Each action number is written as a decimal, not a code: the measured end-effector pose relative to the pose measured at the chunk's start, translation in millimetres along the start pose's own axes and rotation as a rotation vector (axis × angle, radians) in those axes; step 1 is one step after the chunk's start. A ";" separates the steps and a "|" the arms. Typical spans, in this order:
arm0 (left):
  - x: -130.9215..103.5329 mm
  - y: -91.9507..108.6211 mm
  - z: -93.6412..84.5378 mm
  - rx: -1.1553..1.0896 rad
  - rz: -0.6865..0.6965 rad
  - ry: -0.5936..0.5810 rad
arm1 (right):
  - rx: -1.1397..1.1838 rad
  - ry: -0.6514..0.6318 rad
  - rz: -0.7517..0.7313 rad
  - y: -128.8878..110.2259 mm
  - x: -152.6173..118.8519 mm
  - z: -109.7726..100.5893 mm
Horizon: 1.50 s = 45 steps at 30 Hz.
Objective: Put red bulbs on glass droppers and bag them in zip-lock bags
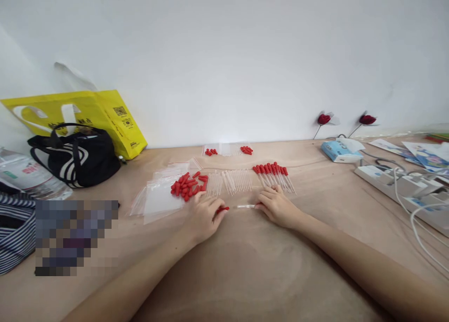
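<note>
My left hand (206,217) pinches a red rubber dropper bulb (223,209) between thumb and fingers. Across a small gap, my right hand (279,207) grips a clear dropper tube (246,206) that points left toward the bulb. Behind my left hand lies a pile of loose red bulbs (185,185) on clear zip bags (156,200). Bare clear tubes (237,181) lie side by side in rows beyond the gap between my hands. Just past my right hand is a row of droppers with red bulbs on top (270,169).
Against the wall lie clear bags (229,149) with a few red bulbs. A black bag (80,156), a yellow bag (122,120) and a large bottle (28,174) stand left. To the right are a tissue pack (336,152), a power strip (396,186) with cables, and printed cards (426,156).
</note>
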<state>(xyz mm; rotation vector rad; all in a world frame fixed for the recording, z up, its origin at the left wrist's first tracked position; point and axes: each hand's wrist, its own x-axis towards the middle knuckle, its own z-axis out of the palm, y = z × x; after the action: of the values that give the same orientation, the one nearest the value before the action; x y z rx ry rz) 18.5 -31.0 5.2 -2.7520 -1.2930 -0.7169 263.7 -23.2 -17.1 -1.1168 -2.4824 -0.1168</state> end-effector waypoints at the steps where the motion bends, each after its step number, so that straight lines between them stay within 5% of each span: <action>1: -2.9 2.9 2.9 -0.024 0.003 -0.013 | 0.020 -0.013 -0.005 0.5 -1.8 -0.3; 16: -3.0 1.7 18.2 -0.076 -0.050 0.019 | 0.316 -0.067 0.210 -7.5 9.1 7.8; 29: -3.4 7.2 15.6 -0.093 -0.090 0.053 | 0.215 0.135 0.093 -28.2 9.2 10.3; 45: -4.5 6.5 21.0 -0.231 -0.172 0.118 | 0.350 0.160 0.033 -45.3 8.6 14.4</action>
<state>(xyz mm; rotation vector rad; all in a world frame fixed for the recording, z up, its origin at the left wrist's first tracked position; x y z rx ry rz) 29.1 -34.2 -14.2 -2.7386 -1.5240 -1.0885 220.6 -44.3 -22.6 -0.9582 -2.2317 0.2215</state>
